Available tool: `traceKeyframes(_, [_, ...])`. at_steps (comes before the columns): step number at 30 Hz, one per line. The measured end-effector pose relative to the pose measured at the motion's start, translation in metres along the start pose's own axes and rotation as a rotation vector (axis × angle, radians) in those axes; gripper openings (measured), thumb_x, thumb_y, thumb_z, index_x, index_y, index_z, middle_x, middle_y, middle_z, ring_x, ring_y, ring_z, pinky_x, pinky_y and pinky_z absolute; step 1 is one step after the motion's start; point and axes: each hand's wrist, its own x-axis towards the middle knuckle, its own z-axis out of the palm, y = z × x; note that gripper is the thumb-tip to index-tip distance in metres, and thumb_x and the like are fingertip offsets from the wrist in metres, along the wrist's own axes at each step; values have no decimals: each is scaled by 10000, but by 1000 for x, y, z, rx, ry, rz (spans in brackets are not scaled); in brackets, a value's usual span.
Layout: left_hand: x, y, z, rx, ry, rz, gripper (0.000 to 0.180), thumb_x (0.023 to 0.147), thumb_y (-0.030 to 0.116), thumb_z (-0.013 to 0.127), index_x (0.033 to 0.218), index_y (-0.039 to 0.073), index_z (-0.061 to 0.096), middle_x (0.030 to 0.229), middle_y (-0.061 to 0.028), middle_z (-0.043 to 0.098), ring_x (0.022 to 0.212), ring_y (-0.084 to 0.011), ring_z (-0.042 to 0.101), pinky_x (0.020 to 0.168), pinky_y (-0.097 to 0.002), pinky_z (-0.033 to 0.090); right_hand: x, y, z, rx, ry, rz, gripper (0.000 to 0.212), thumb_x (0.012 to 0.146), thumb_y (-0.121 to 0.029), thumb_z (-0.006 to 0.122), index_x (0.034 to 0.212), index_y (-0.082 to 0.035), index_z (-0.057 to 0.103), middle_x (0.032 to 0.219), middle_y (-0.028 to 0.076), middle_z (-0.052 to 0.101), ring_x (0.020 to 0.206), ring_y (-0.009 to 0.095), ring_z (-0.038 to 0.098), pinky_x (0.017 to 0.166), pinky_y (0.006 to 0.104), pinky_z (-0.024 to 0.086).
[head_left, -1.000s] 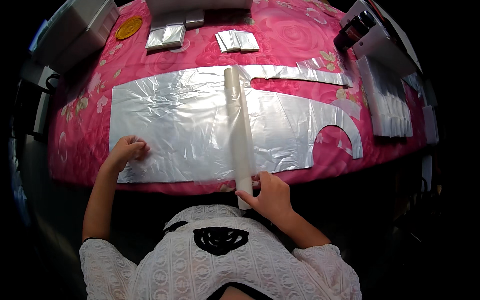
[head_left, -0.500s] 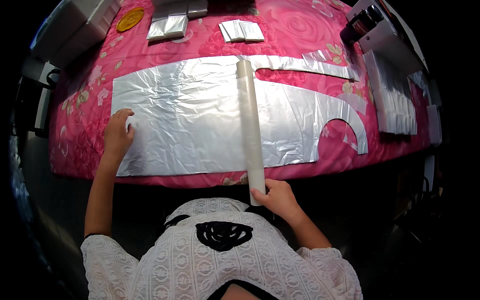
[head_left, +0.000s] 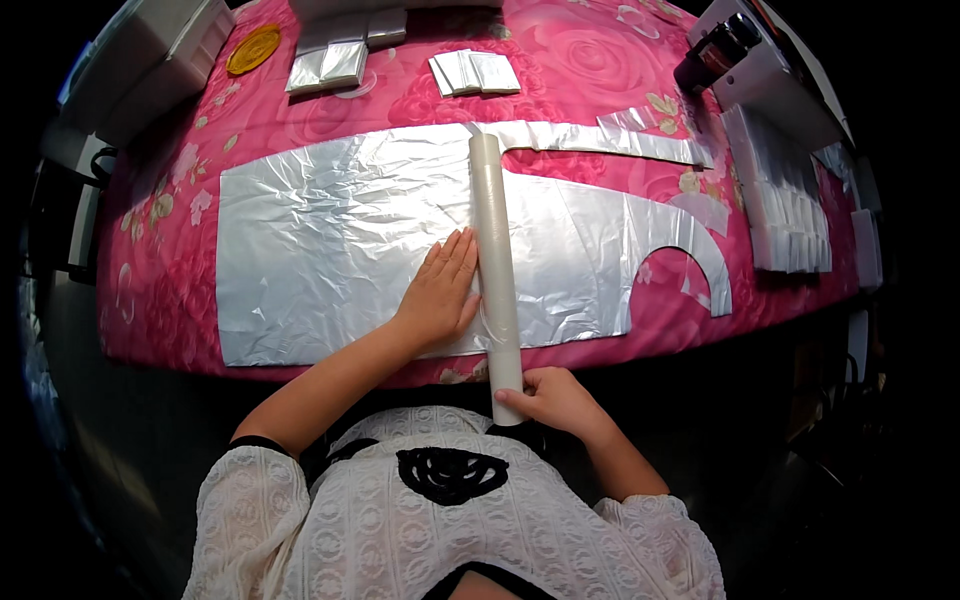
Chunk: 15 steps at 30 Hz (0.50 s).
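Note:
A long, pale tube-like roll (head_left: 493, 240) lies across a flattened silvery plastic bag stack (head_left: 310, 240), its near end jutting past the table edge. My right hand (head_left: 555, 402) grips that near end, thumb on top. Flat on the silvery plastic, just left of the roll, rests my left hand (head_left: 440, 290), fingers stretched out and the fingertips close to the roll's side. The plastic has cut-out handle-like strips (head_left: 690, 240) at its right end, one curving round an opening. Whether the left fingertips touch the roll is hard to tell.
A pink floral cloth (head_left: 590, 60) covers the table. Small folded plastic packets (head_left: 475, 73) and more packets (head_left: 330, 65) lie at the back, beside a yellow coil (head_left: 253, 49). At right stand a dark bottle (head_left: 717, 52) and a pile of clear bags (head_left: 780, 200); white boxes (head_left: 160, 70) are at left.
My left hand has moved right from the left edge of the plastic to beside the roll. My right hand still holds the roll's near end.

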Motion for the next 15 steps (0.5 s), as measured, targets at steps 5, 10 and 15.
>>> traceKeyframes(5, [-3, 3, 2, 141, -67, -33, 696, 841, 291, 423, 1367, -112, 210, 1442, -269, 199, 1371, -354, 162, 1121, -434, 115, 30, -52, -44, -107, 30, -57, 519, 819, -431, 625, 922, 77, 642, 716, 159, 660, 674, 192, 660, 639, 291, 509])
traceKeyframes(10, [-1, 1, 6, 186, -68, -25, 704, 832, 309, 420, 1353, -127, 236, 1430, -284, 216, 1367, -367, 169, 1119, -440, 113, 130, -85, -80, -11, 228, -270, 540, 841, -461, 587, 908, 72, 644, 730, 141, 657, 679, 152, 645, 624, 264, 502])
traceKeyframes(15, [0, 3, 0, 127, -63, 6, 744, 816, 348, 438, 1350, -130, 240, 1422, -302, 218, 1364, -386, 168, 1120, -443, 99, 202, -103, -115, 914, -53, -161, 431, 884, -404, 563, 1002, 11, 567, 846, 80, 599, 770, 161, 600, 682, 275, 516])
